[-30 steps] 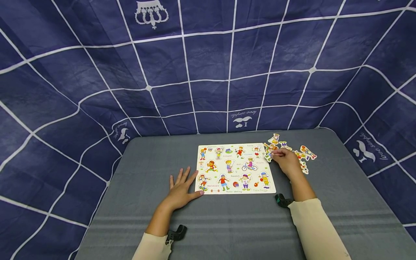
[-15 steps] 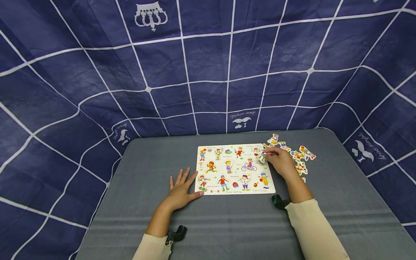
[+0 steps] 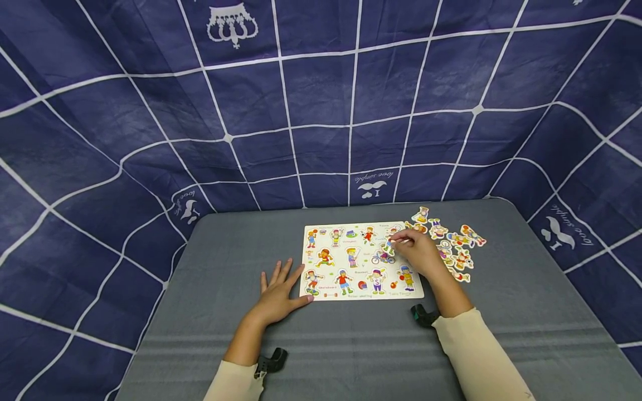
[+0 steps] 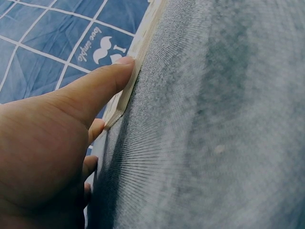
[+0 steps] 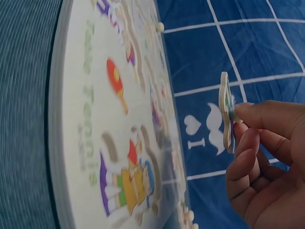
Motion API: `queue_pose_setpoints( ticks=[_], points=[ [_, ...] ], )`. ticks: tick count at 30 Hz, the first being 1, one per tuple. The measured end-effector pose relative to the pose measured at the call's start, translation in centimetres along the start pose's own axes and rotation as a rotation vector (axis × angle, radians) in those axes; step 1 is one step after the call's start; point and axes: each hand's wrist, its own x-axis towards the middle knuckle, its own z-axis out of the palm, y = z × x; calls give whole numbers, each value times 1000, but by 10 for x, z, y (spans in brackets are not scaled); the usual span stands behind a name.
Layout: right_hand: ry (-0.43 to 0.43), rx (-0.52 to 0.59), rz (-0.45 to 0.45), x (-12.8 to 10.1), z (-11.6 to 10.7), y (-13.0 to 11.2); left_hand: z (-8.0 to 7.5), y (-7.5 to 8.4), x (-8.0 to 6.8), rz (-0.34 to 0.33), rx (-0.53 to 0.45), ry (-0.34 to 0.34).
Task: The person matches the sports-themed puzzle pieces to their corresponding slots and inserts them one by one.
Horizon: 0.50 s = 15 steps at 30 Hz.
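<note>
A white wooden puzzle board (image 3: 368, 262) printed with sports figures lies flat on the grey table. My left hand (image 3: 277, 295) rests at its lower left corner, fingers spread on the cloth and the thumb (image 4: 112, 76) touching the board's edge. Above the board's right half, my right hand (image 3: 418, 253) pinches a thin wooden puzzle piece (image 5: 226, 112) between thumb and fingertips. In the right wrist view the piece is seen nearly edge-on and stands apart from the board. Its printed picture is mostly hidden.
Several loose puzzle pieces (image 3: 462, 257) lie in a scattered pile right of the board, some overlapping. A grey cloth covers the table (image 3: 351, 345). Blue curtains (image 3: 321, 100) with white grid lines stand behind and at both sides.
My right hand has moved left from the loose pile to over the board, carrying the puzzle piece. More of the pile shows now. The left hand stays put.
</note>
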Motion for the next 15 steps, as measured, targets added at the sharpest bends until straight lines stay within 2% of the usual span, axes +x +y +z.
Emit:
queue_pose_setpoints(
  ticks=[9,15],
  points=[
    [-29,48,-31,-4,9,-8,0,0,0,1,2,2],
    [-48,36,-55,-8,14,-15,2,-2,1,3,2,6]
  ],
)
